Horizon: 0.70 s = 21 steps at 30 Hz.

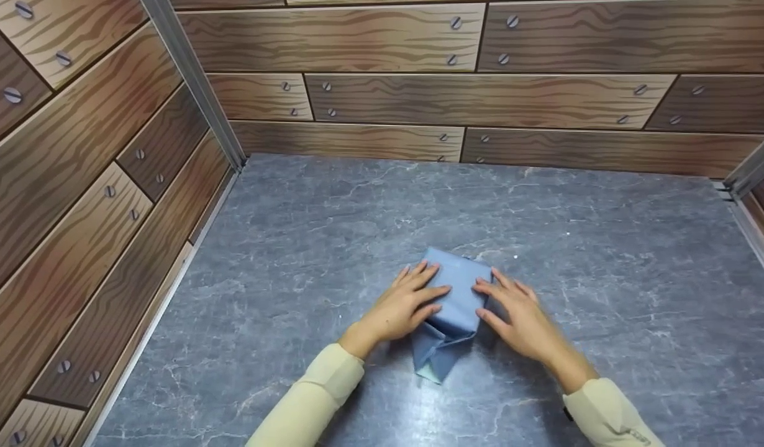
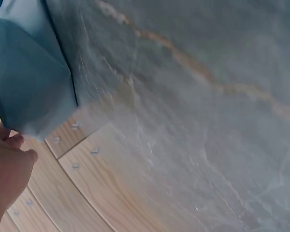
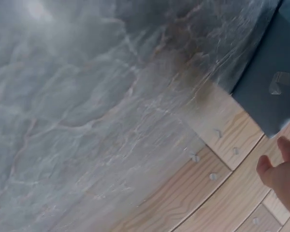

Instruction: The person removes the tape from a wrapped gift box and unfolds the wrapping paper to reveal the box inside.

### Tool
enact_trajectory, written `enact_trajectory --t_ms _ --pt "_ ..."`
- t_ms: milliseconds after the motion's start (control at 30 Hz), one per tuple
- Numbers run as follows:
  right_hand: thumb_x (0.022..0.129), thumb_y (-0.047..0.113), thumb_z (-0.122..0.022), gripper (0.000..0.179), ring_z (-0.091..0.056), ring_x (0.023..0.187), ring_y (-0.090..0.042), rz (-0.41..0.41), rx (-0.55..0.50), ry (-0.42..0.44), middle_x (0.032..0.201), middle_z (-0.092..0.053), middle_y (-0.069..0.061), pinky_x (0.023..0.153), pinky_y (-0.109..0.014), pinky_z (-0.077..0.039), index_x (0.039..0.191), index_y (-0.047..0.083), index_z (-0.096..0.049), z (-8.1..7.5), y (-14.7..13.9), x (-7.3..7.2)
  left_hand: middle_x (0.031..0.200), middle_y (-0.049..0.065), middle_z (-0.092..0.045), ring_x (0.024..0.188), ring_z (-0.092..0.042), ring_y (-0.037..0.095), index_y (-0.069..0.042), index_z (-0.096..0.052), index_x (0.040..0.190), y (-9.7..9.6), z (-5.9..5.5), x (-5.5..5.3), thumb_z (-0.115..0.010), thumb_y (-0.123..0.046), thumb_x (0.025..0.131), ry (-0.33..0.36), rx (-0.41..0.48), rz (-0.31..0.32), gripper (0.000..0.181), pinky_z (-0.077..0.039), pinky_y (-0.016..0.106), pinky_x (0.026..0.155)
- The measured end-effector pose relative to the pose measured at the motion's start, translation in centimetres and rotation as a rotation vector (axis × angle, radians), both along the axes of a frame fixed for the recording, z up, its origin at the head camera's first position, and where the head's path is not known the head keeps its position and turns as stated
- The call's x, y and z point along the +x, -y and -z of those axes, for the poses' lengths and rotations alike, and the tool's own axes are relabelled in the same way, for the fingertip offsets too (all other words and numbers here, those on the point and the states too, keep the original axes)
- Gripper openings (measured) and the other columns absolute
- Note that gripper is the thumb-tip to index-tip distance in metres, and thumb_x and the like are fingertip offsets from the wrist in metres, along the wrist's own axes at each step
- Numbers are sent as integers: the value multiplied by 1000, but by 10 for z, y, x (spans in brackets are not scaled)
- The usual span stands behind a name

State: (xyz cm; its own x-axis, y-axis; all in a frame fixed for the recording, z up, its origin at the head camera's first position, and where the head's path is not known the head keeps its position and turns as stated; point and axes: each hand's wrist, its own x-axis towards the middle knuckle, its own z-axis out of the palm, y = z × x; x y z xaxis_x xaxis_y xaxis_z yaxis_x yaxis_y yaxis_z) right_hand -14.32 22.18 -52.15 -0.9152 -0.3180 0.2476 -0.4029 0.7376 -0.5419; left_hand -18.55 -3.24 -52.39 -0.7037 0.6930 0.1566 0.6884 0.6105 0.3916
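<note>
A box-shaped package wrapped in blue paper [image 1: 459,288] lies on the grey marbled tabletop between both hands. At its near end the paper [image 1: 441,354] sticks out in loose folds, with a paler underside at the tip. My left hand [image 1: 397,307] rests on the package's left side and top, fingers spread. On the right edge, my right hand [image 1: 522,316] touches the package with extended fingers. In the right wrist view, a strip of clear tape [image 3: 282,81] sits on the package's blue side. The left wrist view shows the bulging folded paper [image 2: 31,72] beside my fingers.
Around the package spreads the grey marbled tabletop [image 1: 320,242]. Wood-plank-patterned walls stand at the back [image 1: 382,96] and left [image 1: 96,205], joined by a metal corner post [image 1: 199,81]. Tiny white specks [image 1: 515,256] lie beyond the right hand.
</note>
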Motion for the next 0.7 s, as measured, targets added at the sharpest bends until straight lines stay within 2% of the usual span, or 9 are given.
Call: enact_trajectory --t_ms 100,233,367,467,600,700 --pt "87 21 -72 37 -42 138 -38 20 4 -69 131 -63 -12 112 -61 -26 122 9 -66 0 4 5 160 6 -28 151 -18 26 -25 -50 142 3 -2 -2 -47 -33 102 10 12 -17 41 -16 47 124" --pt "83 18 -77 27 -56 125 -36 57 -23 -153 118 -71 -10 104 -60 -40 109 10 -73 1 7 9 159 7 -30 150 -21 27 -23 -52 141 3 -6 -2 -47 -25 103 19 9 -49 39 -18 45 124" --pt "82 18 -77 20 -65 113 -32 95 -40 -163 111 -74 -5 96 -62 -47 102 13 -76 -2 8 10 157 9 -32 149 -23 27 -18 -52 140 -2 -8 0 -46 -18 102 29 15 -80 38 -22 43 122" --pt "83 18 -77 17 -69 106 -29 126 -28 -166 109 -75 -4 90 -57 -52 100 14 -77 -4 10 11 155 11 -35 148 -26 27 -14 -52 140 -9 -8 5 -47 -24 102 27 17 -114 40 -24 43 122" --pt "83 18 -77 15 -72 95 -27 178 -15 -194 103 -76 -3 78 -47 -58 97 13 -78 -4 13 14 156 11 -33 149 -23 27 -10 -44 145 -19 -7 10 -45 -42 101 22 -28 -164 54 -20 42 123" --pt "83 19 -77 15 -74 82 -24 201 -10 -197 96 -77 -2 70 -43 -59 96 13 -78 -7 15 16 159 11 -29 150 -20 27 -7 -36 149 -22 -6 11 -43 -47 101 18 -68 -161 63 -18 43 124"
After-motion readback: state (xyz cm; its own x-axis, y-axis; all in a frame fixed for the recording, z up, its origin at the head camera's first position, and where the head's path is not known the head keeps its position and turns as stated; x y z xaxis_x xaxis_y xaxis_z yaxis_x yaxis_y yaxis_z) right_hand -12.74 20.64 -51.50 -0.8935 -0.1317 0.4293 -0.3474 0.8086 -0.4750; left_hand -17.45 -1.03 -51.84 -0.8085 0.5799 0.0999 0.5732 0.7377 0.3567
